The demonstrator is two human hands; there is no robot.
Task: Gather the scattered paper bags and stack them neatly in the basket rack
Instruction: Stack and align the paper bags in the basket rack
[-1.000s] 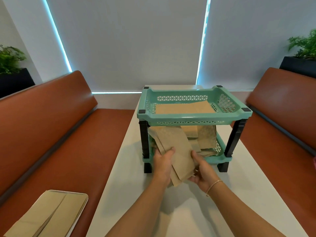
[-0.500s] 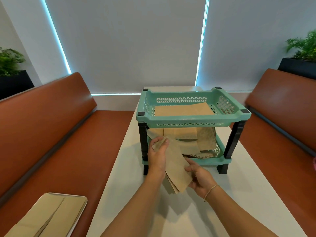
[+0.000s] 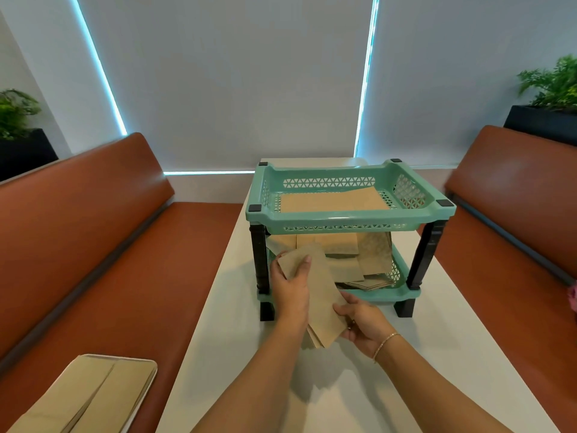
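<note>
Fingers of L hand [image 3: 290,292] & R hand [image 3: 362,320] clamp bag stack [image 3: 321,295], between them.

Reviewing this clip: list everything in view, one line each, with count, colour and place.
rack: one, mint with black legs, two tiers, on table
table: one, white, centre
held bags: small stack, brown, in both hands before lower tier
top-tier bags: count unclear, brown, lying flat
lower-tier bags: several, brown, untidy
tray: one, pale rim, left bench, holding brown bags
benches: two, rust-brown, either side
plants: two, green, black planters, far corners
left hand: grips stack's far end
right hand: holds near end; bracelet on wrist
</note>
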